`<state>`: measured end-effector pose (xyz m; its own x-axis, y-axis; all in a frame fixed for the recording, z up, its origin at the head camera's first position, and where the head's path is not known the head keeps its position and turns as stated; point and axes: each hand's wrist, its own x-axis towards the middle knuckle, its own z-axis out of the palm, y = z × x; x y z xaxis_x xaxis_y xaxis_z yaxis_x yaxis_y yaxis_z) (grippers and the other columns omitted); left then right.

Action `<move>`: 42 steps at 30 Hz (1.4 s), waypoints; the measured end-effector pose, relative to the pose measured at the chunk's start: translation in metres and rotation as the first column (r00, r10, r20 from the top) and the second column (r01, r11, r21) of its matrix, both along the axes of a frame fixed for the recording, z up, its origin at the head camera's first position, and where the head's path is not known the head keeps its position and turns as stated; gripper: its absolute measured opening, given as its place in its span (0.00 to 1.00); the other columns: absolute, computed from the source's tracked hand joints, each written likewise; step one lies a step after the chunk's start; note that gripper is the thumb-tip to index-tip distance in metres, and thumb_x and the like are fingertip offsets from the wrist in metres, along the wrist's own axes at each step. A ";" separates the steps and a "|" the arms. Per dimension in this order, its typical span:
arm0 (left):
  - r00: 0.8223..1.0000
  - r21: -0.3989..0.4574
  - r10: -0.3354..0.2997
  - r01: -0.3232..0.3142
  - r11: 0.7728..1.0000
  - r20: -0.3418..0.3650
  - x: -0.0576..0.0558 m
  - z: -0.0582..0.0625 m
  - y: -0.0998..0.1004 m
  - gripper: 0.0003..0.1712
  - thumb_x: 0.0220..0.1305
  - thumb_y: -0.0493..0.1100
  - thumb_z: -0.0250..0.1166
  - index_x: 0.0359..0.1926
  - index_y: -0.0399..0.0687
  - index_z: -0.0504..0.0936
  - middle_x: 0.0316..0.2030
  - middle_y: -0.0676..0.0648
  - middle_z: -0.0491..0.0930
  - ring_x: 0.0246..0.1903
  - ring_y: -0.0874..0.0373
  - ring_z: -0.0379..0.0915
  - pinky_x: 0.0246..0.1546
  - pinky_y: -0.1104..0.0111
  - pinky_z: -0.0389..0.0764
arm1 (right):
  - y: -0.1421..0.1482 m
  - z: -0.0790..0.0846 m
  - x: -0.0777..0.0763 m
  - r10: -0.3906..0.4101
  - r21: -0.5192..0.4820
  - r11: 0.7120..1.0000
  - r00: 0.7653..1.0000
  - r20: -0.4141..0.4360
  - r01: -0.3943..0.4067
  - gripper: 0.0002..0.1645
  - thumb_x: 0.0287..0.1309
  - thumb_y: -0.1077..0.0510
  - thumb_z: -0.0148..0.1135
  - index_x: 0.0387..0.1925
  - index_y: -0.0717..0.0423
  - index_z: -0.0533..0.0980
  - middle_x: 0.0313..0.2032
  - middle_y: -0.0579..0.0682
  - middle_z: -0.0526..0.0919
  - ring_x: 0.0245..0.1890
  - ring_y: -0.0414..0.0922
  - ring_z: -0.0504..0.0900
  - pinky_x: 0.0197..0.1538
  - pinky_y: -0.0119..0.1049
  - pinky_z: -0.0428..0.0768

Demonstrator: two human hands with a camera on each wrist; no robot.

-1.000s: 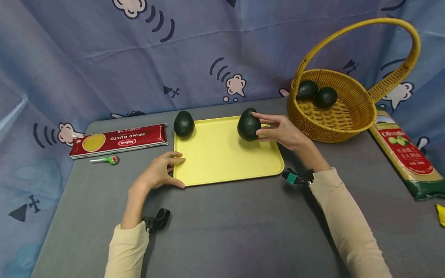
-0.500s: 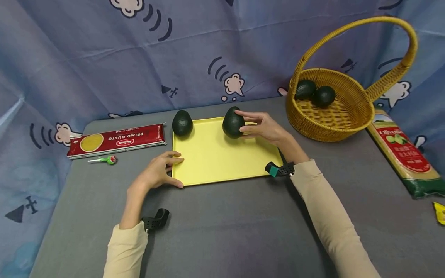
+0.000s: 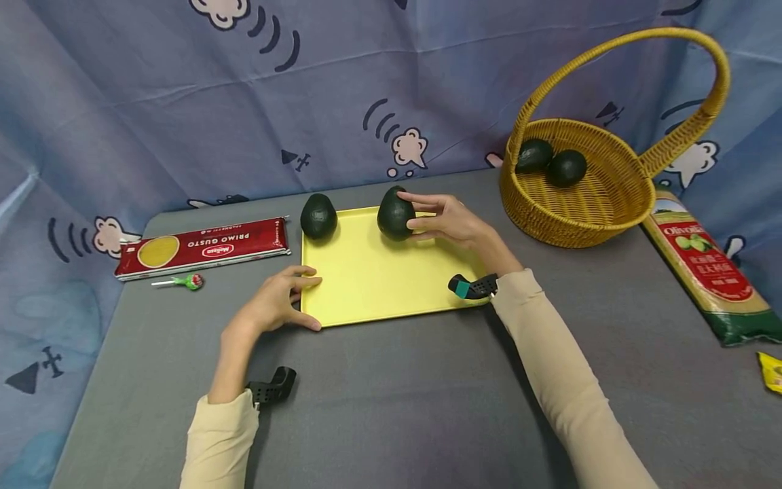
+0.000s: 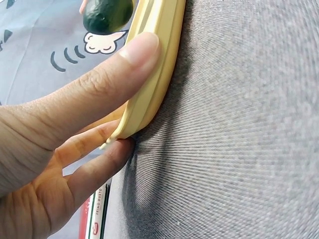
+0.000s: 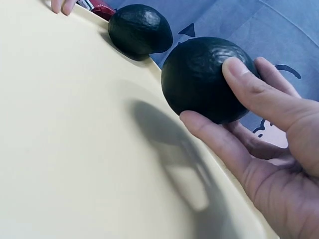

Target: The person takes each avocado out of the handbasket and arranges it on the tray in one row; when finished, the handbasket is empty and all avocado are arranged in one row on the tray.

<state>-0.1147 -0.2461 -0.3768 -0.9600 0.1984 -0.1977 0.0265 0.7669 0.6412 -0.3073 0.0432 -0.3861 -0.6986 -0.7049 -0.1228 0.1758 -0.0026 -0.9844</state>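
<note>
A dark green avocado point(image 3: 395, 213) is gripped between the thumb and fingers of my right hand point(image 3: 444, 219). It hangs just above the yellow tray point(image 3: 366, 292), and its shadow falls on the tray in the right wrist view. A second avocado point(image 3: 319, 217) rests at the tray's back left corner, left of the held one. My left hand point(image 3: 273, 299) holds the front left corner of the tray, with the thumb point(image 4: 142, 52) against the front wall and the fingers around the left side.
At the back right stands a yellow wicker basket point(image 3: 552, 227) with a tall handle and two avocados point(image 3: 567, 168) inside. A red spaghetti pack point(image 3: 204, 248) and a lollipop point(image 3: 186, 281) lie left of the tray. An Olivoilà pack point(image 3: 711, 265) and a yellow wrapper point(image 3: 771, 372) lie far right.
My right hand has carried the avocado leftward over the tray, nearer to the avocado at the back left corner. My left hand stays at the tray corner.
</note>
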 end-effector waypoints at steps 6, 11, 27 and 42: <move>1.000 -0.010 -0.002 0.002 1.000 0.001 0.001 0.000 0.000 0.47 0.41 0.42 0.80 0.63 0.31 0.70 0.65 0.35 0.61 0.56 0.41 0.71 0.56 0.55 0.74 | -0.007 -0.001 -0.003 0.023 -0.006 1.000 1.000 0.001 -0.023 0.36 0.61 0.75 0.55 0.69 0.55 0.63 0.66 0.64 0.64 0.56 0.58 0.76 0.52 0.55 0.77; 1.000 -0.016 -0.010 0.010 1.000 -0.005 0.001 -0.001 -0.001 0.47 0.42 0.42 0.80 0.63 0.31 0.70 0.65 0.34 0.62 0.56 0.41 0.71 0.56 0.55 0.74 | -0.013 -0.004 -0.005 0.041 0.007 0.999 0.999 -0.016 -0.041 0.36 0.61 0.74 0.55 0.70 0.55 0.62 0.67 0.64 0.62 0.59 0.60 0.73 0.51 0.54 0.78; 1.000 -0.002 -0.008 0.008 1.000 -0.015 -0.001 -0.004 -0.001 0.46 0.42 0.40 0.80 0.62 0.30 0.71 0.65 0.34 0.62 0.55 0.40 0.70 0.55 0.57 0.76 | -0.034 -0.004 -0.011 0.060 -0.006 0.998 0.998 0.021 -0.060 0.37 0.59 0.75 0.57 0.69 0.55 0.64 0.67 0.62 0.62 0.58 0.60 0.73 0.51 0.55 0.78; 1.000 -0.023 -0.003 0.003 1.000 -0.007 -0.001 -0.003 -0.001 0.46 0.42 0.41 0.80 0.63 0.32 0.71 0.66 0.36 0.62 0.56 0.41 0.70 0.56 0.55 0.75 | -0.057 -0.014 -0.008 0.078 0.062 0.995 0.993 -0.093 -0.073 0.36 0.57 0.71 0.62 0.67 0.52 0.68 0.68 0.57 0.62 0.61 0.54 0.72 0.49 0.47 0.82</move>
<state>-0.1162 -0.2473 -0.3795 -0.9608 0.1968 -0.1952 0.0334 0.7812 0.6234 -0.3156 -0.0136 -0.4005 -0.6540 -0.7497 -0.1009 0.0792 0.0647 -0.9948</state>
